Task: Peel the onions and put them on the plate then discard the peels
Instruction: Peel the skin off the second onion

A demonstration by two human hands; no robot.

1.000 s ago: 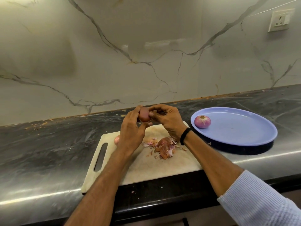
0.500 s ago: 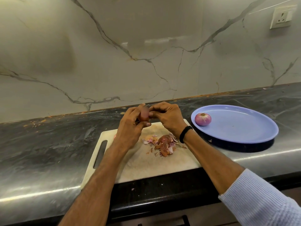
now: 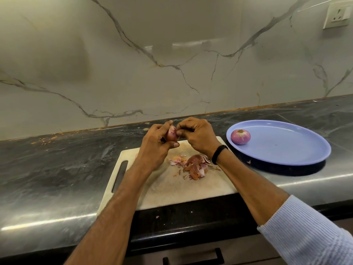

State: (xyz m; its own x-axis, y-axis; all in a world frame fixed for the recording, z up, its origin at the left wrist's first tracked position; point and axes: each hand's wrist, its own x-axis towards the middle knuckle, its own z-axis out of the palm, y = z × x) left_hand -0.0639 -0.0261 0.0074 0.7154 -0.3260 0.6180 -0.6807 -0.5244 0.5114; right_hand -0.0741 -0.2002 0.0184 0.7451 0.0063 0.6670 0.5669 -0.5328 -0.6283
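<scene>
Left hand [image 3: 154,148]: grip closed, fingers curled round the held onion [image 3: 171,133], thumb tucked beneath it. The onion is raised clear of the board and mostly hidden; reddish-brown skin shows on the part in view.

Right hand [image 3: 198,138]: meets the left hand at the onion. Grip closed, fingertips and thumb pinching at the onion's upper right side. Cannot tell whether a strip of skin sits between them. Black wristband [image 3: 218,154] on this wrist; pale blue ribbed sleeve [image 3: 309,232] pushed up the forearm.

Directly below the grip and a little toward the person: peels [image 3: 194,166] in a loose heap, brown and pink flakes, a few scattered around the heap. They lie on a pale cutting board [image 3: 172,190], whose handle slot is to the left of the grip. The board's near edge reaches the front of the desk [image 3: 57,169], a dark, veined, glossy surface.

Right of the grip, just beside the board: blue plate [image 3: 286,150] on the desk. One peeled onion [image 3: 240,136], purple-white, rests on the plate's left part, on the side nearest the grip.

Beyond the grip: marble wall [image 3: 133,73] with grey veins. Far up and to the right, a wall socket [image 3: 337,16].
</scene>
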